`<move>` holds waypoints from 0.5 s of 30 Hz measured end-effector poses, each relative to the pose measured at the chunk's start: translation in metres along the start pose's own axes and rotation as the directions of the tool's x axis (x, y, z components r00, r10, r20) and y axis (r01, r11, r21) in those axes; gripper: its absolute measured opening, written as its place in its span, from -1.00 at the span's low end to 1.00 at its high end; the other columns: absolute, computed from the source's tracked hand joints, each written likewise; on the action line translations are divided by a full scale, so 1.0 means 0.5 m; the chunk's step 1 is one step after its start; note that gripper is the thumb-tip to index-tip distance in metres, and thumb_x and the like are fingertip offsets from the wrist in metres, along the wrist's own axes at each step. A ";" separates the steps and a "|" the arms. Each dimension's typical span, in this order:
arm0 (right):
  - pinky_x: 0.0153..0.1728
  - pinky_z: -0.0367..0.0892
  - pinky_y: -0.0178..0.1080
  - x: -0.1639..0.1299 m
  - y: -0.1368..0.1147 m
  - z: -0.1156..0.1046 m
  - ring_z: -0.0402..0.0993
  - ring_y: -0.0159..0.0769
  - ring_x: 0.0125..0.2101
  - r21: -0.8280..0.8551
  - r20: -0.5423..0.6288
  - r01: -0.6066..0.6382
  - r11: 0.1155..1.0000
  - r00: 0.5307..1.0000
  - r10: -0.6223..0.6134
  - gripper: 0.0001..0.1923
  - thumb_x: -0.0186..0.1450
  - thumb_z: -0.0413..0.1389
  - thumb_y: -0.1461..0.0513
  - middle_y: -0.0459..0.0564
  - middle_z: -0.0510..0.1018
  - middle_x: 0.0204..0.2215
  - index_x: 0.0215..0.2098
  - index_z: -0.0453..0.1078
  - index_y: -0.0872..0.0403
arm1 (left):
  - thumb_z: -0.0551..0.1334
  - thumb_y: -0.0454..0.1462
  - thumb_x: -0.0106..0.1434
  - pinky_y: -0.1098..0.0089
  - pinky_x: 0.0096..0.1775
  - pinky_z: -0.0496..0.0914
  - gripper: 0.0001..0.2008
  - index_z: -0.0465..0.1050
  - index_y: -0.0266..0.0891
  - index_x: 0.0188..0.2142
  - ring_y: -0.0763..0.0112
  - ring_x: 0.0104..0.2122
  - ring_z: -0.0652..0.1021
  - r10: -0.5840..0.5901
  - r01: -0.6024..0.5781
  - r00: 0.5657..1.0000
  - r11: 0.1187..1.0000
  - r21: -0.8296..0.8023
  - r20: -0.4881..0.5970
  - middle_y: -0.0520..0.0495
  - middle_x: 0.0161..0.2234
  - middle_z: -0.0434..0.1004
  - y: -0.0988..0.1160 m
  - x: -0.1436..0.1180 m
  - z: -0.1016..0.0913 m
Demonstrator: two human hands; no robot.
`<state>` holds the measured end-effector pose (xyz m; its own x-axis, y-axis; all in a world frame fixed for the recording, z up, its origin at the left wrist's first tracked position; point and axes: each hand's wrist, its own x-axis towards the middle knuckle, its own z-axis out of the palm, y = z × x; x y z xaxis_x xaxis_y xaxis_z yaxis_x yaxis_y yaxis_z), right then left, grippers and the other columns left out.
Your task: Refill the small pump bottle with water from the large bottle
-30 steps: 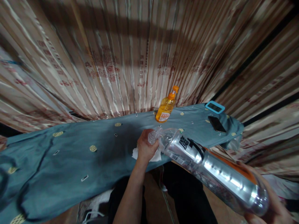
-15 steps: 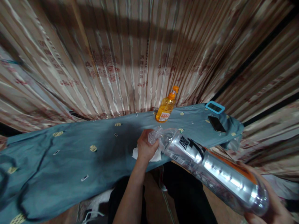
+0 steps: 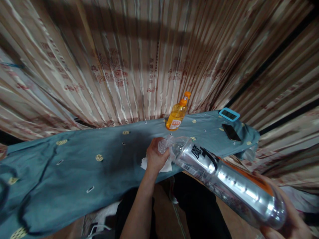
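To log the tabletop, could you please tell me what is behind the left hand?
A white tissue shows on both sides of the left hand; the covered part cannot be seen.

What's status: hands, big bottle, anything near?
Left hand at neck, right hand at base. Big bottle slanting between them. Nearby: orange pump bottle beyond, white tissue partly behind left hand.

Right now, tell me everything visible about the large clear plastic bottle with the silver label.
The large clear plastic bottle has a shiny silver label with black lettering, a barcode and an orange band. It slants, its narrow neck gripped by the left hand, its wide base held by the right hand at lower right. Whether it is capped cannot be told.
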<state>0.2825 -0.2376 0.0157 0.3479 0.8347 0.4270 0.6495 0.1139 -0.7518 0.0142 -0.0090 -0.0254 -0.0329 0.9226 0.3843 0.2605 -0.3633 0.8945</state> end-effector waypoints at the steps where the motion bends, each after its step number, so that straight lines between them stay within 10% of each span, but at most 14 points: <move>1: -0.08 0.53 -0.33 0.001 -0.001 0.001 0.45 -0.09 0.20 0.004 0.003 0.010 1.000 1.000 -0.010 -0.28 0.28 0.24 -0.07 0.03 0.48 0.23 0.35 0.32 -0.06 | 0.42 -0.33 0.08 0.28 -0.14 0.53 -0.75 0.52 -0.18 -0.21 0.23 -0.23 0.65 0.000 0.000 1.000 1.000 -0.001 -0.003 -0.07 -0.24 0.66 0.000 0.000 0.001; 15: -0.17 0.60 -0.20 0.008 0.005 -0.016 0.46 0.05 0.18 0.026 0.039 0.009 1.000 0.999 -0.010 -0.30 0.29 0.23 -0.03 0.13 0.48 0.23 0.35 0.32 -0.03 | 0.38 -0.31 0.10 0.28 -0.13 0.52 -0.79 0.53 -0.17 -0.22 0.23 -0.22 0.65 0.007 -0.007 1.000 1.000 0.003 -0.009 -0.08 -0.23 0.67 0.003 0.001 0.002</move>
<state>0.2911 -0.2386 0.0195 0.3147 0.8538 0.4147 0.6350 0.1354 -0.7606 0.0154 -0.0088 -0.0242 -0.0395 0.9191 0.3921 0.2635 -0.3690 0.8913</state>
